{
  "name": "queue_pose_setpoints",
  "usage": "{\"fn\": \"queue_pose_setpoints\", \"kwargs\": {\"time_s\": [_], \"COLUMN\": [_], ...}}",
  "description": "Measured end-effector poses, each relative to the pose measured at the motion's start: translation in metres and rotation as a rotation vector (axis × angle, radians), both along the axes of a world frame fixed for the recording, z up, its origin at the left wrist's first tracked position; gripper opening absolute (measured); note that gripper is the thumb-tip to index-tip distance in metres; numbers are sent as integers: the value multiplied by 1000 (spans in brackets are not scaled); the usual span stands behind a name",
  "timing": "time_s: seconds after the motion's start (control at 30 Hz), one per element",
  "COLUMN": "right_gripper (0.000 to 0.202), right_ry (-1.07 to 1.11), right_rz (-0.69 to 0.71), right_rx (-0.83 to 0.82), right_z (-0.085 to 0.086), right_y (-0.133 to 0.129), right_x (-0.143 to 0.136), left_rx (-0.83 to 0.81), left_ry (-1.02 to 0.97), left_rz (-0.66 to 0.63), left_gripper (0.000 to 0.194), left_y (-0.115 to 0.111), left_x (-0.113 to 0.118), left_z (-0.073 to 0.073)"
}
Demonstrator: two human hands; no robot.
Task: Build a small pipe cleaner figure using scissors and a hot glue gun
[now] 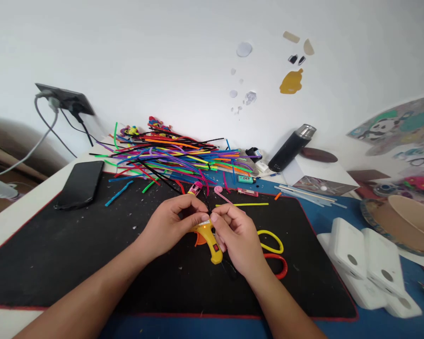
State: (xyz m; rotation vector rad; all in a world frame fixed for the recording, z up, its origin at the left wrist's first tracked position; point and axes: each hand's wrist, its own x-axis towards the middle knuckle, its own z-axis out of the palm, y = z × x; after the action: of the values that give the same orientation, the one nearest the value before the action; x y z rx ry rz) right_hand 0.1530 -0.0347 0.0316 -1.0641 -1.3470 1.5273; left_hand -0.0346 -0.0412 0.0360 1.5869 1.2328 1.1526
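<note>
Above a yellow glue gun [214, 248] with a red switch, my left hand [173, 223] and my right hand [236, 233] nearly meet at the fingertips. Both hands are closed in a pinch around a thin black pipe cleaner [208, 203], its lower end hidden by the fingers. The glue gun lies on the black mat [162, 282], its front part covered by my left fingers. Right of my right hand are scissor handles, one loop yellow [281, 245] and one red [284, 268]. A small pink object [195, 188] stands just beyond my hands.
Many coloured pipe cleaners [183, 157] lie heaped at the back. A phone [79, 183] is at the left, a black flask [291, 149] leans at the back right. White devices [367, 268] and a round bowl [413, 221] are at the right; glue sticks [311, 195] lie nearer the middle.
</note>
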Motion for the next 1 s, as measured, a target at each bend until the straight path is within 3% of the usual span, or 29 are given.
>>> {"fn": "queue_pose_setpoints", "kwargs": {"time_s": [1.0], "right_gripper": [29], "right_ry": [-1], "right_rz": [-16], "right_rx": [-9], "right_z": [-1], "right_y": [0], "right_x": [1], "left_rx": [40], "left_ry": [63], "left_rz": [0], "left_gripper": [16], "left_y": [0], "left_x": [1], "left_z": [4]}}
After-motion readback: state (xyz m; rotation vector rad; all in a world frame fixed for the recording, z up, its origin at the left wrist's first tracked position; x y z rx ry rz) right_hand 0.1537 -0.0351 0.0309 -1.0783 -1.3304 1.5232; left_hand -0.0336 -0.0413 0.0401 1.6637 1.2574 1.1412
